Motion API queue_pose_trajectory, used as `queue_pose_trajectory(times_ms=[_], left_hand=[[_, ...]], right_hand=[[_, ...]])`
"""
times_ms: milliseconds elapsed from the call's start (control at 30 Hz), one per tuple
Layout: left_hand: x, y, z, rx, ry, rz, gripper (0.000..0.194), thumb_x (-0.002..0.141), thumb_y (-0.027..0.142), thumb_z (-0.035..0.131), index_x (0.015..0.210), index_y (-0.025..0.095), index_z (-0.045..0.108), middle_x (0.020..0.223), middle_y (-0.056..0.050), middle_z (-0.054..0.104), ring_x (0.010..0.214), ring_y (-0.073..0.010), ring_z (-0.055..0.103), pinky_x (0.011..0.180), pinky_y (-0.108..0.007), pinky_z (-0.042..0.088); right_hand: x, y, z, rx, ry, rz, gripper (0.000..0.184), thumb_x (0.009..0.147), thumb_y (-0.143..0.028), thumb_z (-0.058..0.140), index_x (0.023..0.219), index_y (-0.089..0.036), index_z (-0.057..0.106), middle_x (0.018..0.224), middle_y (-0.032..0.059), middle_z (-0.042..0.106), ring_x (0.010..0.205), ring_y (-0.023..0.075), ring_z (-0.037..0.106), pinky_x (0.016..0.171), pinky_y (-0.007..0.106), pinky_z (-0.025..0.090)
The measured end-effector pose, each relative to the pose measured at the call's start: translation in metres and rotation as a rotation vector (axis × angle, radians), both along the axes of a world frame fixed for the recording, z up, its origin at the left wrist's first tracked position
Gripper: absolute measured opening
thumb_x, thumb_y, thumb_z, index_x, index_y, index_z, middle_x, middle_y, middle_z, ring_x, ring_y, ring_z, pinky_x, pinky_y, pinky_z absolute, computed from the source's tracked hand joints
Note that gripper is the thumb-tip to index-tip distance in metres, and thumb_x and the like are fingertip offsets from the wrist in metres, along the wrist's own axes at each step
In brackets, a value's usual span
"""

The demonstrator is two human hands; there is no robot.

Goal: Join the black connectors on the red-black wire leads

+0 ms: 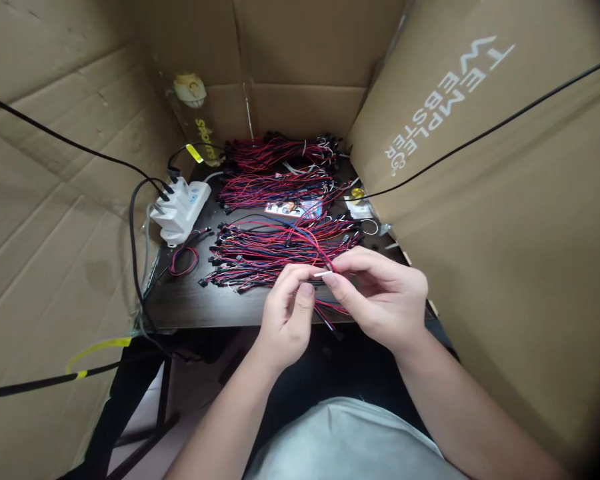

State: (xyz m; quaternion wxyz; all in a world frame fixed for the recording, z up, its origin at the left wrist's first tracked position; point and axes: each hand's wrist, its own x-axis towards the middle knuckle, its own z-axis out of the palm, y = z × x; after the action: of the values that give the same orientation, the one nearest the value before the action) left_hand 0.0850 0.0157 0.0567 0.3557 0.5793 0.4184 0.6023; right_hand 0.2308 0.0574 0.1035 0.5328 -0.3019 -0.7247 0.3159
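Note:
My right hand [385, 293] pinches a thin bundle of red and blue wires [316, 241] between thumb and forefinger. A small, narrow white piece [323, 273] shows at its thumb tip; its kind is unclear. My left hand [289, 312] is curled close by, its forefinger reaching the white piece and its thumb a little apart; what lies inside its fingers is hidden. Below the hands, wire ends with a dark connector [336, 332] hang past the table's front edge. Just behind lies a wide pile of red, blue and black wire cables [265, 253] with small black connectors.
Two more cable piles [280, 152] lie farther back, with a printed packet [295, 208] in front. At left are a white power strip [183, 210] and a coiled cable [184, 261]. A bottle [197, 120] stands behind. Cardboard walls [505, 200] enclose the table; black cords hang across.

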Motion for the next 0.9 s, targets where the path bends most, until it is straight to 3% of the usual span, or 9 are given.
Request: queue_pose_trajectory(times_ms=[133, 267, 367, 467, 567, 700, 767, 833, 900], left_hand=[[-0.002, 0.004, -0.003, -0.096, -0.03, -0.033, 0.035, 0.106, 0.04, 0.042, 0.108, 0.021, 0.072, 0.109, -0.008, 0.069, 0.103, -0.0193, 0.063, 0.093, -0.033, 0.049], [-0.018, 0.013, -0.012, -0.265, -0.093, 0.151, 0.028, 0.1, 0.042, 0.054, 0.106, 0.022, 0.073, 0.101, -0.006, 0.07, 0.09, -0.0179, 0.063, 0.087, -0.032, 0.049], [-0.033, 0.025, -0.02, -0.378, -0.24, 0.253, 0.027, 0.091, 0.03, 0.064, 0.116, 0.021, 0.069, 0.109, -0.007, 0.07, 0.088, -0.0158, 0.062, 0.084, -0.03, 0.05], [-0.046, 0.036, -0.021, -0.387, -0.406, 0.406, 0.038, 0.083, 0.022, 0.066, 0.121, 0.019, 0.064, 0.128, -0.011, 0.067, 0.089, -0.0141, 0.063, 0.084, -0.03, 0.051], [-0.055, 0.035, -0.014, -0.385, -0.55, 0.413, 0.042, 0.079, 0.024, 0.069, 0.121, 0.019, 0.064, 0.133, -0.013, 0.065, 0.083, -0.0116, 0.064, 0.081, -0.029, 0.052], [-0.063, 0.025, -0.013, -0.391, -0.649, 0.456, 0.045, 0.076, 0.023, 0.072, 0.12, 0.019, 0.063, 0.132, -0.013, 0.065, 0.08, -0.0099, 0.065, 0.081, -0.029, 0.053], [-0.066, 0.022, -0.019, -0.326, -0.673, 0.521, 0.052, 0.076, 0.021, 0.074, 0.126, 0.022, 0.058, 0.134, -0.013, 0.064, 0.085, -0.0105, 0.067, 0.085, -0.029, 0.054], [-0.069, 0.02, -0.027, -0.254, -0.634, 0.537, 0.054, 0.079, 0.022, 0.076, 0.13, 0.025, 0.057, 0.133, -0.011, 0.064, 0.088, -0.0101, 0.067, 0.087, -0.027, 0.055], [-0.07, 0.018, -0.032, -0.203, -0.538, 0.486, 0.043, 0.085, 0.03, 0.076, 0.125, 0.025, 0.062, 0.122, -0.008, 0.068, 0.088, -0.0106, 0.068, 0.087, -0.025, 0.056]], right_hand=[[0.001, 0.001, -0.003, 0.031, 0.067, 0.028, 0.015, 0.084, -0.008, 0.074, 0.092, -0.02, 0.073, 0.081, 0.0013, 0.069, 0.071, 0.0125, 0.064, 0.064, 0.026, 0.055], [-0.007, 0.006, 0.008, -0.011, 0.169, -0.067, 0.015, 0.085, -0.012, 0.076, 0.093, -0.025, 0.075, 0.084, 0.0016, 0.071, 0.074, 0.0143, 0.067, 0.066, 0.027, 0.057], [-0.026, 0.011, 0.03, -0.006, 0.286, -0.101, 0.01, 0.09, -0.02, 0.075, 0.096, -0.028, 0.074, 0.087, 0.0008, 0.071, 0.076, 0.0139, 0.069, 0.072, 0.028, 0.06], [-0.046, 0.016, 0.056, 0.001, 0.192, -0.12, 0.012, 0.093, -0.037, 0.072, 0.098, -0.026, 0.072, 0.096, 0.0041, 0.071, 0.093, 0.0201, 0.072, 0.081, 0.033, 0.062], [-0.053, 0.023, 0.075, -0.002, 0.129, -0.204, 0.025, 0.095, -0.049, 0.067, 0.102, -0.026, 0.071, 0.097, 0.0049, 0.069, 0.099, 0.0239, 0.072, 0.082, 0.036, 0.063], [-0.038, 0.034, 0.084, 0.029, 0.281, -0.158, 0.004, 0.092, -0.03, 0.072, 0.094, -0.027, 0.075, 0.09, 0.0021, 0.068, 0.082, 0.0166, 0.07, 0.077, 0.032, 0.06], [-0.027, 0.036, 0.085, 0.024, 0.291, -0.121, 0.006, 0.089, -0.02, 0.075, 0.091, -0.025, 0.077, 0.087, 0.0022, 0.067, 0.076, 0.0141, 0.067, 0.075, 0.032, 0.058], [-0.019, 0.036, 0.087, 0.012, 0.307, -0.126, 0.008, 0.088, -0.019, 0.075, 0.09, -0.025, 0.079, 0.084, 0.0015, 0.066, 0.076, 0.0133, 0.066, 0.078, 0.032, 0.057], [-0.011, 0.034, 0.087, 0.012, 0.289, -0.141, 0.009, 0.091, -0.023, 0.072, 0.094, -0.029, 0.079, 0.088, -0.0001, 0.067, 0.084, 0.0138, 0.068, 0.082, 0.033, 0.055]])
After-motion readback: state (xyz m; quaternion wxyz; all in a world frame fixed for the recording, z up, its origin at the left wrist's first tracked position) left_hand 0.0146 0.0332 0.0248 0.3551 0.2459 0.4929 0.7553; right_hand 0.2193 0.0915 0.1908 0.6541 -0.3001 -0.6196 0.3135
